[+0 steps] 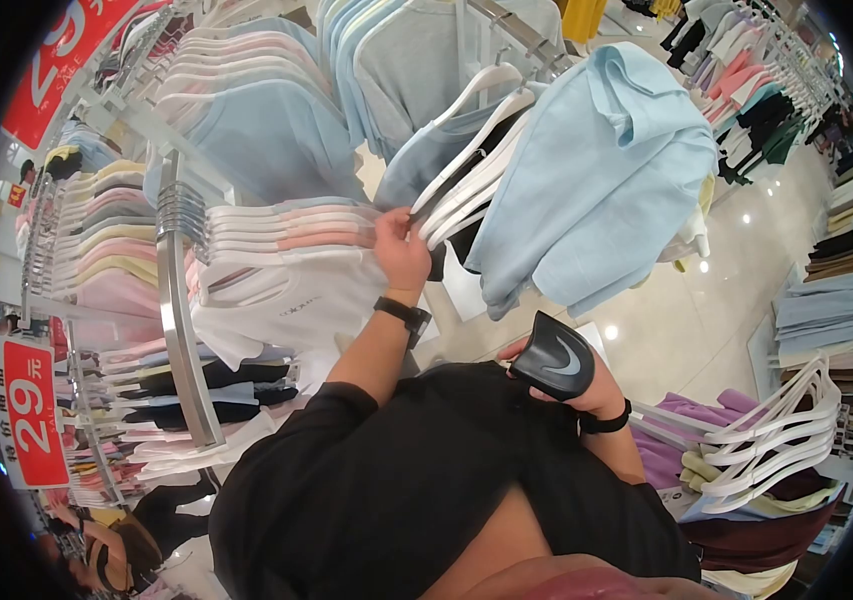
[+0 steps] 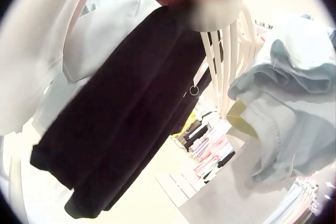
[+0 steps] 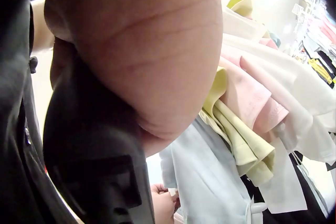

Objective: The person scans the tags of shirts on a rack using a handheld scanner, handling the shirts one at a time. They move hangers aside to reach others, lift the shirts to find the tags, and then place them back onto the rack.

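In the head view the left hand [image 1: 403, 258] pinches the edge of a dark garment beside several white hangers [image 1: 466, 195] on the rack. The left wrist view has that black garment [image 2: 126, 98] hanging down from the fingers, which are partly cut off at the top. A light blue garment [image 1: 596, 180] hangs just right of the hangers. Close to the body, the right hand [image 1: 596, 388] grips a black object [image 1: 552, 358] with a pale swoosh mark; the palm [image 3: 142, 50] fills much of the right wrist view.
White and pink shirts [image 1: 291, 300] hang on a metal rail at the left, near red price signs [image 1: 31, 412]. Bare white hangers [image 1: 776, 440] sit above folded clothes at the lower right. Shiny floor tiles [image 1: 746, 270] show beyond the blue garment.
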{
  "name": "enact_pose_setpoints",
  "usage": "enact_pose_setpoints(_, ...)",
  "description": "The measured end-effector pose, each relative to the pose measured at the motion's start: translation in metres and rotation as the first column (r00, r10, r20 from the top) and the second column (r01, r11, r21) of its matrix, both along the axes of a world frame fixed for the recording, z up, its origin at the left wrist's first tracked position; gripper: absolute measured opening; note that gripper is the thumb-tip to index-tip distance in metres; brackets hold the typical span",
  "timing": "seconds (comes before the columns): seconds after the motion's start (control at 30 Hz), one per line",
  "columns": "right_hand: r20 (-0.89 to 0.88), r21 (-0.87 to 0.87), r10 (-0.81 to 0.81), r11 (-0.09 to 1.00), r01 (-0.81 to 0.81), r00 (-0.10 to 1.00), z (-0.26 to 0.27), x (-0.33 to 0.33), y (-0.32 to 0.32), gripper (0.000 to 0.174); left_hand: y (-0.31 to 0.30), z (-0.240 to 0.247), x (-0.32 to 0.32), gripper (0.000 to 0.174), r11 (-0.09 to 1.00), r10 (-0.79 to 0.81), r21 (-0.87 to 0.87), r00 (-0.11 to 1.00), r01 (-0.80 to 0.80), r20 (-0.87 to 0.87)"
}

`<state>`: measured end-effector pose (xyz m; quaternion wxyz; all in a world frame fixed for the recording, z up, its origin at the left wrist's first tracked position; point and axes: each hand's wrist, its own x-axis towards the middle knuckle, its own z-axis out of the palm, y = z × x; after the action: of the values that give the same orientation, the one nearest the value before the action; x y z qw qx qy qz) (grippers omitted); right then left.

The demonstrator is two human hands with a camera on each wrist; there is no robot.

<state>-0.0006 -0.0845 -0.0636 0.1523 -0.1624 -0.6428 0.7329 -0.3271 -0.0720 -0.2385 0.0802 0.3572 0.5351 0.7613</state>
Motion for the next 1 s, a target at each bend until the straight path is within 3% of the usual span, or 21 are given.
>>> enact_pose_setpoints(0.03,0.001,0.022,0.007,1.000,-0.007,1.000,-0.002,0.001,0.001,0.049,-0.001,-0.001,-0.002,0.028,0.999,-0.031,-0.015,1.000,0.031,0.003)
enact_pose_setpoints(0.13,-0.003,0.054,0.013,0.998,-0.012,1.000,-0.005,0.002,0.003,0.050,-0.015,0.011,-0.008,0.027,0.959,-0.153,-0.266,0.968,0.097,-0.198)
enact_pose_setpoints(0.23,-0.002,0.065,0.013,0.998,-0.013,1.000,-0.010,0.001,0.003,0.050,-0.018,0.019,-0.013,0.025,0.936,-0.218,-0.330,0.939,0.124,-0.266)
enact_pose_setpoints(0.47,-0.016,0.108,0.024,0.994,-0.022,1.000,-0.010,-0.001,0.003,0.049,-0.020,0.027,-0.010,0.023,0.953,-0.144,-0.302,0.927,0.036,-0.345)
enact_pose_setpoints(0.57,-0.007,0.021,-0.021,1.000,0.021,1.000,-0.003,-0.001,-0.001,0.044,-0.020,0.024,-0.008,0.020,0.977,0.018,-0.156,0.785,-0.146,-0.619)
enact_pose_setpoints(0.67,0.009,0.013,-0.034,0.999,0.034,0.999,-0.004,0.001,-0.004,0.044,-0.014,0.017,0.009,0.022,0.994,-0.012,-0.107,0.992,-0.002,-0.129)
enact_pose_setpoints(0.77,0.012,0.024,-0.032,0.999,0.031,0.999,-0.004,0.001,-0.004,0.044,-0.019,0.016,0.007,0.024,0.964,-0.080,-0.267,0.957,0.003,-0.279)
enact_pose_setpoints(0.87,0.014,0.021,-0.027,0.999,0.027,1.000,-0.004,0.001,-0.004,0.044,-0.018,0.008,0.000,0.024,0.947,-0.143,-0.320,0.939,0.038,-0.313)
enact_pose_setpoints(1.0,0.014,0.011,-0.023,1.000,0.023,1.000,-0.003,0.001,-0.004,0.044,-0.019,0.001,-0.009,0.022,0.971,-0.108,-0.238,0.930,0.022,-0.352)
